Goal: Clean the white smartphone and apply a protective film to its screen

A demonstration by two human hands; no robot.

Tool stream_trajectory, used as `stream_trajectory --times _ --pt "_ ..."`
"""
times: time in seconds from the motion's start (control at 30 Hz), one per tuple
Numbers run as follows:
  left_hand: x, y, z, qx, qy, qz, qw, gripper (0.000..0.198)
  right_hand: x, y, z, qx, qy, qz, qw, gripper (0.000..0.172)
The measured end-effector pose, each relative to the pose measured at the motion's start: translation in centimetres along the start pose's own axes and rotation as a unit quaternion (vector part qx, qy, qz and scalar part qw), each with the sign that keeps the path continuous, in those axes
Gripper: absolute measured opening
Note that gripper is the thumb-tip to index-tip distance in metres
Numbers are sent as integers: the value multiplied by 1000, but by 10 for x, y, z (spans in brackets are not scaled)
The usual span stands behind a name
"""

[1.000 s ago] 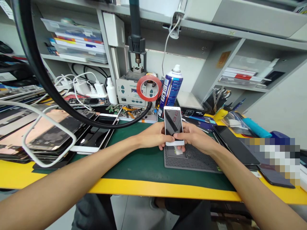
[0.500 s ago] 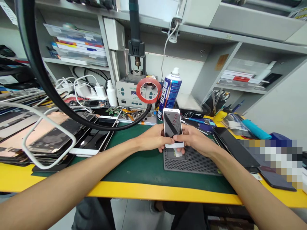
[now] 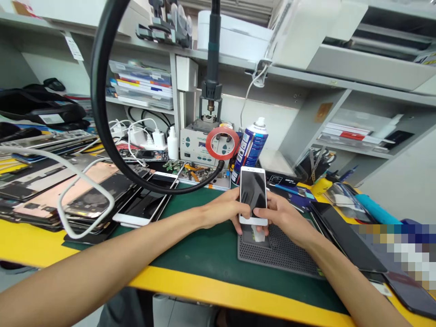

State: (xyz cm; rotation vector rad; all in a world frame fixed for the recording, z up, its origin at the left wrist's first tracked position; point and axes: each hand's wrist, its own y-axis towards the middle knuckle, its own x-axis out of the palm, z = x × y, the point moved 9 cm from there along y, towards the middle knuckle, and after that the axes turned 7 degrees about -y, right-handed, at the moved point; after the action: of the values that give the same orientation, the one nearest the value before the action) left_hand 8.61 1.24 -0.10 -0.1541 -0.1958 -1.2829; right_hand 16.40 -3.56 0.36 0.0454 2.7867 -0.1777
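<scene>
White phone is between the two hands, in both grips, held up off the surface. Left hand grasps its left edge, right hand grasps its right edge. Both thumbs lie over the lower part of the screen, tips near each other; other fingers wrap behind, mostly hidden. Can't tell how hard either thumb presses. Phone is tilted, top end away from the person, screen facing them. Screen dark with reflections; can't tell if it's lit.

Phone's lower end sits in view over the near-left part of a grey textured mat, which lies on a green mat. Small whitish piece shows just below the phone, partly behind right-hand fingers. Blue spray can stands just beyond the phone. Red ring is left of the can, in front of a grey control box. White-framed phones lie left of the left hand; dark slabs lie right of the right forearm.
</scene>
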Motion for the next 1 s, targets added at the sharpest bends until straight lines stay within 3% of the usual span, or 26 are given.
stream_trajectory --times 0.17,0.3,0.43,0.53,0.63,0.77,0.87,1.0 --pt "1 -1 1 -11 -125 -1 992 53 -11 4 4 -1 -30 67 997 35" --pt "8 -1 5 -17 -195 -28 980 51 -17 2 5 -4 22 94 995 42" --pt "8 0 4 -16 -198 -30 980 56 -16 2 2 -17 6 80 997 35" --pt "7 1 2 -11 -188 -22 982 57 -23 5 13 10 57 118 991 45" --pt "6 2 -2 -9 -178 -13 984 56 -19 8 17 13 120 101 988 53" --pt "-2 6 -8 -28 -203 7 979 36 -13 5 7 -10 149 83 985 39" --pt "-4 6 -7 -39 -241 5 970 49 -8 2 -2 -30 181 66 981 27" --pt "-4 4 0 -35 -263 6 964 47 -3 -2 -8 -26 235 48 970 33"
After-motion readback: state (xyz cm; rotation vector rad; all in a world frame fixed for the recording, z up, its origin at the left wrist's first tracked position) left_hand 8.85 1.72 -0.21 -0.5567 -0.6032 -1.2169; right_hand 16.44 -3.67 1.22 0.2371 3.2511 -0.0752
